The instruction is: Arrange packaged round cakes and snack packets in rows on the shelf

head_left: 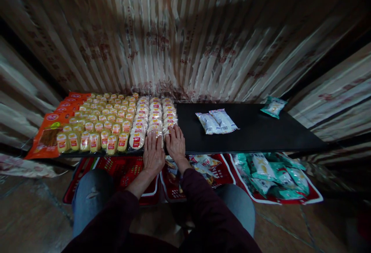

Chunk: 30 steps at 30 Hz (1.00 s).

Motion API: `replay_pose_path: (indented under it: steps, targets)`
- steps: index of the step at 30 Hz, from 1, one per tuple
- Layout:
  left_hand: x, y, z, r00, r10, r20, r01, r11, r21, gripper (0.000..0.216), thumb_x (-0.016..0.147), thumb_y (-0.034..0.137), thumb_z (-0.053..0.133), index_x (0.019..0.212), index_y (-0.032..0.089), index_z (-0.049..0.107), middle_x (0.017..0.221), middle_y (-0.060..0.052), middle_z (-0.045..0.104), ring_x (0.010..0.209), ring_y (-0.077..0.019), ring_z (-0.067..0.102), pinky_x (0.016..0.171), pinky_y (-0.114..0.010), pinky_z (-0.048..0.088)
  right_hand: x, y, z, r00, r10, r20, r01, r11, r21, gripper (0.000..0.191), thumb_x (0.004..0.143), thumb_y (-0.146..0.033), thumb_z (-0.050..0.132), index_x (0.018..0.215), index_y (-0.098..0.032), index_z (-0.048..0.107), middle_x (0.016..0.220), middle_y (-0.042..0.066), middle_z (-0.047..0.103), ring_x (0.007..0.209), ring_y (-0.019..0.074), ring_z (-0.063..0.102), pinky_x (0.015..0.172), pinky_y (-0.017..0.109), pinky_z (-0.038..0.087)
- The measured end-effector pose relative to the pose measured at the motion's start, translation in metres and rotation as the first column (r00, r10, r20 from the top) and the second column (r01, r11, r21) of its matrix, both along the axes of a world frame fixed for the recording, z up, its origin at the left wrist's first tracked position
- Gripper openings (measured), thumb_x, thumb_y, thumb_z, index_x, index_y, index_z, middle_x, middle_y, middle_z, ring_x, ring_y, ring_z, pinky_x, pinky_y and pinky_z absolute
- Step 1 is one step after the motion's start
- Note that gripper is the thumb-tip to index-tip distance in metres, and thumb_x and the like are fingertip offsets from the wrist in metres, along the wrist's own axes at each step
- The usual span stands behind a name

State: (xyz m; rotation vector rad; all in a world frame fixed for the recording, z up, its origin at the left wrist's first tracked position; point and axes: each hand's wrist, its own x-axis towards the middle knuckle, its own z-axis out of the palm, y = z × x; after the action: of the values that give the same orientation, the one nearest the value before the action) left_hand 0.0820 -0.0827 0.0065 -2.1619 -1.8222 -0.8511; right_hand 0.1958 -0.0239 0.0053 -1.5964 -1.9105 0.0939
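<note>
Left of centre in the frame, round white packs (pixel 137 139) line the black shelf (pixel 255 131); left hand (pixel 154 155) and right hand (pixel 175 143) rest on the front ones, fingers extended, neither grip closed round any. Probably light, soft and slick-filmed, they suit gentle holds by their edges.

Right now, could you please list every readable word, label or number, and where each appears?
None reads clearly.
Orange packets: oval logo, blurred.
Yellow packs: labels, too small.
White packs: labels, too small.
Blue-and-white packets: print, too small.
Middle-basket packets: print, blurred.
Green packets: print, blurred.
Backdrop: reddish characters, too faint.
</note>
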Motion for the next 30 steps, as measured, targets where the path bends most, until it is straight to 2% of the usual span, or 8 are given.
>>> replay_pose_path:
  steps: [9, 22, 30]
  targets:
    - [-0.0019, 0.0054, 0.0001, 1.0, -0.017, 0.007, 0.017, 1.0, -0.003, 0.059, 0.079, 0.015, 0.051, 0.136, 0.005, 0.04, 0.154, -0.022, 0.018, 0.144, -0.0328, 0.004, 0.114, -0.055, 0.022, -0.0011, -0.0015, 0.0031, 1.0, -0.001, 0.0, 0.001, 1.0, -0.018, 0.042, 0.093, -0.027, 0.039, 0.133, -0.019, 0.048, 0.145, 0.011, 0.041, 0.133, 0.0247, 0.033, 0.107, 0.044, 0.032]
    - [-0.0007, 0.0028, -0.0041, 0.999, 0.033, -0.01, -0.033, 0.999, -0.013, 0.055, 0.086, 0.021, 0.045, 0.14, 0.011, 0.037, 0.152, -0.021, 0.025, 0.144, -0.0313, 0.01, 0.112, -0.057, 0.022, -0.0025, -0.0015, 0.0021, 1.0, -0.004, -0.02, 0.004, 1.0, 0.002, 0.042, 0.093, -0.027, 0.041, 0.132, -0.018, 0.049, 0.144, 0.012, 0.042, 0.132, 0.0254, 0.035, 0.107, 0.046, 0.032]
    - [-0.0022, 0.0092, -0.0024, 1.0, -0.013, -0.003, 0.013, 1.0, 0.004, 0.055, 0.085, 0.019, 0.045, 0.139, 0.009, 0.038, 0.152, -0.021, 0.025, 0.144, -0.0302, 0.007, 0.113, -0.054, 0.021, -0.0026, -0.0004, 0.0001, 1.0, -0.012, -0.009, 0.012, 1.0, -0.003, 0.042, 0.092, -0.028, 0.041, 0.132, -0.02, 0.049, 0.144, 0.011, 0.043, 0.131, 0.0255, 0.035, 0.106, 0.045, 0.033]
